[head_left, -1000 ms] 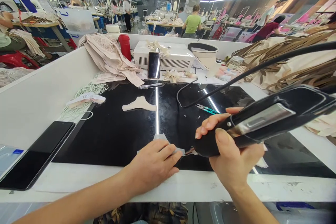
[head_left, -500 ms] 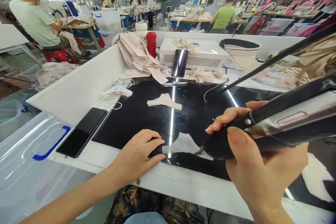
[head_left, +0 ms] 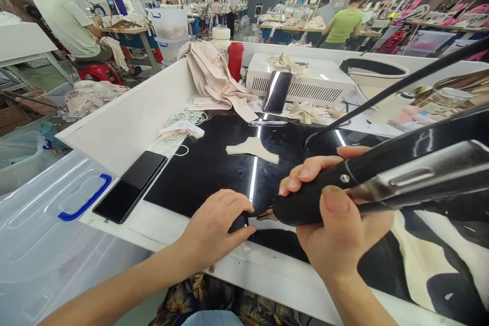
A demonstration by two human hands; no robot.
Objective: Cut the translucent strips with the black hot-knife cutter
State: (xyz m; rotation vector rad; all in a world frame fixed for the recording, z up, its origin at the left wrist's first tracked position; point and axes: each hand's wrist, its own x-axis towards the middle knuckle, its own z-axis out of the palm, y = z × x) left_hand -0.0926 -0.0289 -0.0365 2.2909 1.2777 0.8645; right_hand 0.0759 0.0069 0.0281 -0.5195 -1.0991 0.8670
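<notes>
My right hand is wrapped round a thick black-and-silver handheld tool, whose narrow metal tip points left, close to my left fingers. Curled over a small dark round object, my left hand rests at the front of the glossy black mat. A cream fabric piece lies flat beyond both hands. More cream pieces lie at the right, partly behind my right forearm. What is under the tool's tip is mostly hidden by it.
A black phone lies at the left edge, near pale cords. Behind the mat are draped beige fabric, a red bottle, a white vented box and an upright phone. A black cable crosses the right. Other people sit farther back.
The view has turned slightly, so the table appears farther right. My right hand and the tool have moved left, nearer my left hand. The cream piece between the hands no longer shows there.
</notes>
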